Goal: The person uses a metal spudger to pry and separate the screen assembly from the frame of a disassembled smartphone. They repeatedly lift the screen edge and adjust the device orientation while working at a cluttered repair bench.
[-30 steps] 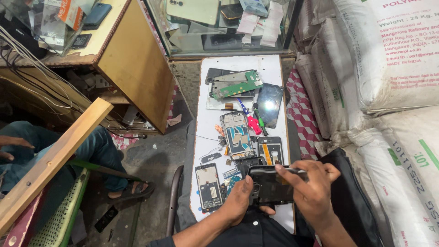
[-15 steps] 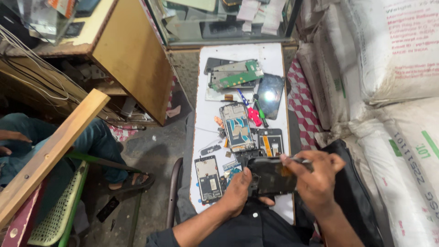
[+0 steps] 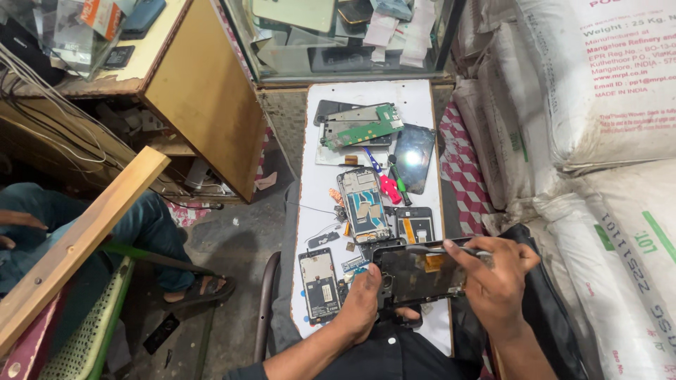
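Note:
My left hand [image 3: 362, 302] grips the left end of an opened black phone frame [image 3: 419, 271], held flat above the near end of a white work board [image 3: 422, 98]. My right hand [image 3: 496, 281] pinches metal tweezers [image 3: 440, 248] whose tips rest on the frame's upper edge. Just beyond the frame lie a stripped phone chassis [image 3: 366, 205], a small dark phone part [image 3: 415, 224] and another open phone body [image 3: 320, 283].
Farther up the board lie a green circuit board [image 3: 362, 125], a dark screen glass [image 3: 414, 156], a pink tool [image 3: 389, 186] and screwdrivers. White sacks [image 3: 598, 105] crowd the right. A wooden cabinet [image 3: 204, 98] and a seated person's leg [image 3: 105, 232] are at left.
The view has shifted slightly; both hands hold the phone frame in about the same place, with the right hand's tweezers still at its top edge.

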